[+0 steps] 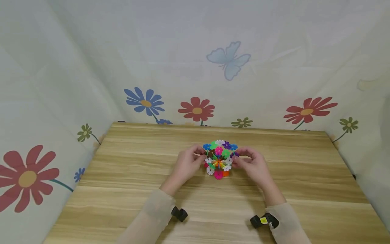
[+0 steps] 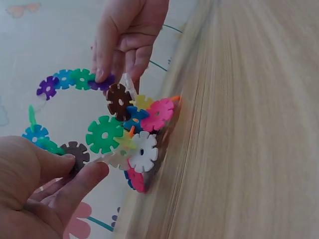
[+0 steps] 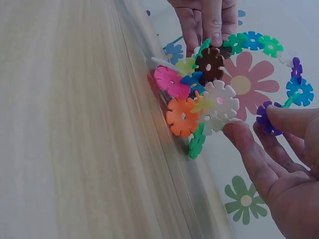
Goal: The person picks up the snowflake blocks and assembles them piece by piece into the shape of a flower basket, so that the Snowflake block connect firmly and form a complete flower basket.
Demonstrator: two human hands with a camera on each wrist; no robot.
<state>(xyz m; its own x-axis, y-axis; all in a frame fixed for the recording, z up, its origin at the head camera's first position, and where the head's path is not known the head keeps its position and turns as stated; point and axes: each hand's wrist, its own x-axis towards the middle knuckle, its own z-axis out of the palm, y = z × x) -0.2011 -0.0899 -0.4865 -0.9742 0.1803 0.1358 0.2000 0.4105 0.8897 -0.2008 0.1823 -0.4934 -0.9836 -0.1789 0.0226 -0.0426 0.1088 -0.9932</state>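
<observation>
Between the two hands, a many-coloured build of interlocking snowflake discs (image 1: 218, 151) stands on the wooden table. Its lower part is a dense cluster of discs, and an arched chain of discs loops above like a handle. On the left side, my left hand (image 1: 188, 164) pinches the build at a dark brown disc (image 2: 76, 150), thumb on it and a finger by a white disc. My right hand (image 1: 255, 166) holds the opposite side, its thumb against a purple disc (image 3: 268, 119) at the chain's end and its index fingertip at a pale disc of the cluster.
The wooden table (image 1: 137, 152) runs back to a pale cloth backdrop (image 1: 170, 51) printed with flowers and a butterfly. Similar cloth hangs at the left and right. Black wrist straps with small devices (image 1: 179, 214) sit over beige sleeves (image 1: 152, 217).
</observation>
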